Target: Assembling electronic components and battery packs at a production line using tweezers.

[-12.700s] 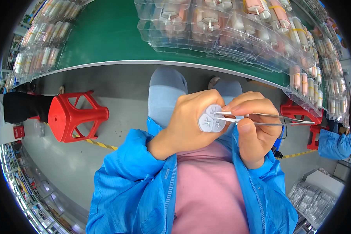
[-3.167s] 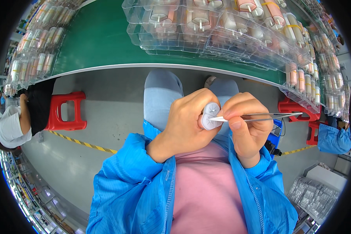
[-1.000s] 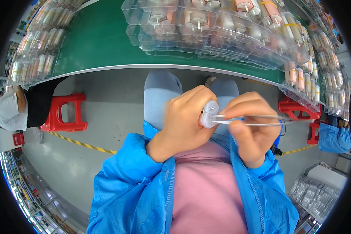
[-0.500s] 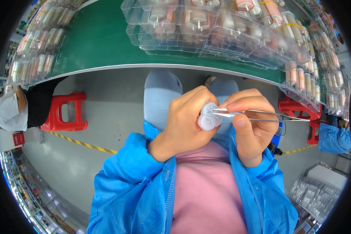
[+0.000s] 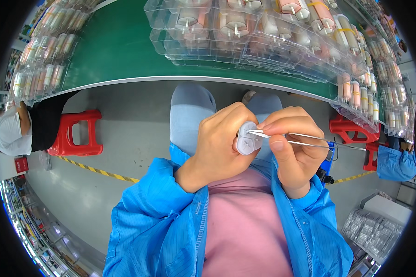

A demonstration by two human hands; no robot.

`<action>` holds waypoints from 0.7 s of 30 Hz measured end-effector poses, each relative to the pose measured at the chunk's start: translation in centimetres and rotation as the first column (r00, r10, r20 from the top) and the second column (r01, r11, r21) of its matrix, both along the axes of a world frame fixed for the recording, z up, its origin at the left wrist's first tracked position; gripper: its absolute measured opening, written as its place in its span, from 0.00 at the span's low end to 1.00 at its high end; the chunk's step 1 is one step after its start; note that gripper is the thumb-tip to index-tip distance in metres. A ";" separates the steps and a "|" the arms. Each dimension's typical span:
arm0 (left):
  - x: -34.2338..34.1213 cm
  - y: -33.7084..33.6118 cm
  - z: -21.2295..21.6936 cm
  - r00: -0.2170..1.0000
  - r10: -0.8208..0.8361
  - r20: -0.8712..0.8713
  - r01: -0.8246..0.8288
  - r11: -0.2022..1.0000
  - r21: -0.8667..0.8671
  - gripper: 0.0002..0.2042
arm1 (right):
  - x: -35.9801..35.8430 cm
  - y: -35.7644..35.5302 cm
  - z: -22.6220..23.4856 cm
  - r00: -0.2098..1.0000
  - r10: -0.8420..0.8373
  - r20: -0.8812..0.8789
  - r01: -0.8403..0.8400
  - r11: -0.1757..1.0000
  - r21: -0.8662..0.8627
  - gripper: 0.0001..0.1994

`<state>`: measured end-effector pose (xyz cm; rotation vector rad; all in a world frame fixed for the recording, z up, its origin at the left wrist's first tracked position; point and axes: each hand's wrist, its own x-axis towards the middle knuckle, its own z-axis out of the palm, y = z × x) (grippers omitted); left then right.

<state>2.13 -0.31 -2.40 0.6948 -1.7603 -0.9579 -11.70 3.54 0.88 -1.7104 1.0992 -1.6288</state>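
Observation:
My left hand (image 5: 224, 141) is closed around a light grey part with a lobed end face (image 5: 246, 145), its body hidden in the fist. That end, marked with small cross-shaped features, faces to the right. In my right hand (image 5: 296, 143) a pair of metal tweezers (image 5: 305, 139) is pinched between thumb and fingers. The tweezers' tips are close together at the upper part of the grey face; whether they grip anything there I cannot make out. Both hands are above my lap, in front of the table edge.
A green table (image 5: 111, 46) spans the far side. Stacked clear plastic trays (image 5: 263, 51) on it hold pink, white and grey cylinders. Red stools (image 5: 81, 133) stand left and right. A person in a white top (image 5: 15, 127) is at the left, a blue sleeve (image 5: 396, 163) at the right.
The tweezers' tips have closed together and shifted slightly up on the grey face. My left hand has stayed in place.

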 end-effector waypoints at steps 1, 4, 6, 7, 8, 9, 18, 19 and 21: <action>-0.1 0.0 0.1 1.000 0.013 -0.010 -0.013 1.000 0.014 0.11 | 0.0 0.0 0.0 1.000 -0.002 -0.005 0.002 1.000 0.002 0.07; -0.1 0.0 0.3 1.000 0.017 -0.004 -0.016 1.000 0.015 0.11 | 0.0 -0.1 0.0 1.000 -0.009 -0.024 0.008 1.000 -0.007 0.07; -0.1 0.0 0.2 1.000 0.018 -0.005 -0.018 1.000 0.014 0.11 | 0.0 -0.2 -0.1 0.999 -0.007 -0.034 0.007 1.000 -0.014 0.07; -0.2 0.0 0.2 1.000 0.019 -0.006 -0.019 1.000 0.013 0.11 | -0.1 -0.2 -0.1 0.999 -0.006 -0.040 0.006 1.000 -0.018 0.07; -0.1 0.0 0.2 1.000 0.015 -0.004 -0.015 1.000 0.016 0.11 | 0.0 -0.1 -0.2 1.000 -0.011 -0.025 0.011 1.000 -0.017 0.07; -0.1 0.0 0.2 1.000 0.012 -0.002 -0.011 1.000 0.018 0.11 | 0.0 -0.1 -0.3 1.000 -0.016 -0.010 0.016 1.000 -0.016 0.07; -0.1 -0.1 0.3 1.000 0.022 0.005 -0.022 1.000 -0.004 0.11 | 0.1 -0.1 -0.5 0.998 -0.020 0.058 0.021 1.000 -0.019 0.06; -0.1 -0.1 0.3 1.000 0.023 0.007 -0.023 1.000 -0.010 0.11 | 0.1 -0.1 -0.5 0.999 -0.018 0.051 0.019 0.999 -0.025 0.07; -0.1 -0.1 0.3 1.000 0.026 0.011 -0.026 1.000 -0.015 0.11 | 0.0 -0.1 -0.4 0.999 -0.017 0.035 0.017 1.000 -0.022 0.07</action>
